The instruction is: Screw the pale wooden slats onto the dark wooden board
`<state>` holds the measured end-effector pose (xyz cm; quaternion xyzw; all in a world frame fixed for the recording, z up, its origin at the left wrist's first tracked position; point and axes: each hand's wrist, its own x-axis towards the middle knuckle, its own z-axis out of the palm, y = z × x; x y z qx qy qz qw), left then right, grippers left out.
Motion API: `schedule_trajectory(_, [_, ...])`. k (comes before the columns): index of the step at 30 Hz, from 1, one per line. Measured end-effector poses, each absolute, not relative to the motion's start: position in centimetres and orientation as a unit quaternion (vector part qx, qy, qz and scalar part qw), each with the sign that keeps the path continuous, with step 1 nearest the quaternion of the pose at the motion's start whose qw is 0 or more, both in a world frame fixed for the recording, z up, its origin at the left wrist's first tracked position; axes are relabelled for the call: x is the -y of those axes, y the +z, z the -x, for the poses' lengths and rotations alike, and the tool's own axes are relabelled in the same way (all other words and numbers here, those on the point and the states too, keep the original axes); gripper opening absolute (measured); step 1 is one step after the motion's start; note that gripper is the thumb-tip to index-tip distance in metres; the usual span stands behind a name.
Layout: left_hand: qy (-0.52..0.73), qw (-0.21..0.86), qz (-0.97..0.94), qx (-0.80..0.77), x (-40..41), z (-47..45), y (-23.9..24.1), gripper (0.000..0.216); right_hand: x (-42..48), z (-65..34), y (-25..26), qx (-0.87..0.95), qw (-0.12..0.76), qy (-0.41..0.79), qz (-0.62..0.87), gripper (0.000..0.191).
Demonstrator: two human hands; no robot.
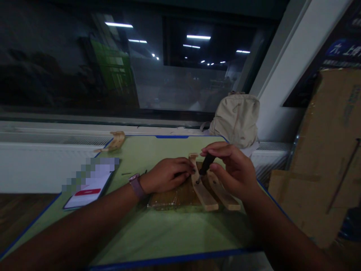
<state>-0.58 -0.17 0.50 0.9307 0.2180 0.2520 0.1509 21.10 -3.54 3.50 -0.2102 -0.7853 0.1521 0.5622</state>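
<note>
Smartphone [88,186] is lying well left of the wooden slat [204,194], screen lit, on the green mat [169,229]. A small wooden part [115,141] is sitting far left of the slat, at the mat's back corner.

Just left of the slat, the left hand [166,175] is pressing palm down on the wooden board [175,197], fingers loosely bent, fingertips touching the slat's upper end and gripping nothing. The slat is resting across the board's right end, with a second slat [225,197] just to its right.

The screwdriver [207,164] is leaning with its tip on the slat. The right hand [235,173] is closing thumb and fingers round its black handle.

To my eye, standing the tool more upright and bearing down with the left hand would stop the tip skating.

A beige backpack [237,118] is slumping behind the slat, and cardboard boxes [329,139] are standing far right of it.
</note>
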Motion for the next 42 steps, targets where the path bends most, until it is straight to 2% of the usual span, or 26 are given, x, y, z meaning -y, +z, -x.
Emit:
schedule_trajectory(5, [0.247,0.151,-0.934,-0.212,0.2,0.6,0.7,0.020,4.0,-20.3,3.2,0.756,0.568,0.249,0.210,0.015])
schedule_trajectory(10, [0.248,0.148,-0.935,-0.207,0.1,0.6,0.5,0.020,2.5,-21.2,2.7,0.700,0.626,0.141,0.314,0.017])
schedule_trajectory(12, [0.251,0.150,-0.935,-0.201,0.1,0.6,0.5,0.020,2.3,-21.7,2.9,0.715,0.619,0.117,0.303,0.015])
schedule_trajectory(15, [0.252,0.149,-0.935,-0.199,0.1,0.6,0.6,0.020,3.0,-21.7,3.3,0.748,0.599,0.142,0.248,0.009])
schedule_trajectory(21, [0.251,0.144,-0.933,-0.216,0.3,0.5,0.7,0.020,4.5,-20.3,3.6,0.766,0.565,0.231,0.202,0.017])
schedule_trajectory(27, [0.248,0.151,-0.935,-0.204,0.2,0.6,0.6,0.020,3.0,-21.4,3.2,0.739,0.591,0.146,0.289,0.014])
schedule_trajectory(32, [0.245,0.155,-0.935,-0.206,0.2,0.6,0.7,0.020,2.6,-22.7,3.6,0.784,0.545,0.071,0.290,0.020])
schedule_trajectory(37, [0.249,0.145,-0.935,-0.208,0.1,0.6,0.7,0.021,3.9,-21.9,4.1,0.809,0.526,0.150,0.214,0.023])
schedule_trajectory(42, [0.251,0.147,-0.933,-0.211,0.2,0.6,0.7,0.022,3.9,-20.9,3.6,0.765,0.562,0.201,0.242,0.020])
